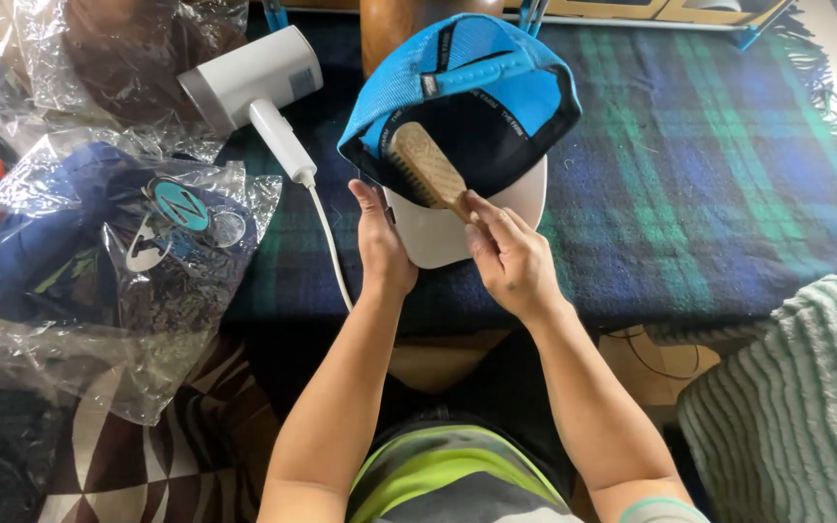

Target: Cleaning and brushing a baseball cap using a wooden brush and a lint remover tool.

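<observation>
Your left hand (383, 247) grips the white brim of the cap (467, 107), thumb up along its left side, fingers hidden beneath. The cap lies upside down near the blanket's (690, 184) front edge, blue mesh crown pointing away from you. Your right hand (511, 257) closes around the brush's (426, 169) wooden handle, and the brush head sits inside the cap on the dark lining, just beyond your fingertips. A white steamer (254, 82) lies at the blanket's left edge, beside bagged caps (128, 242).
</observation>
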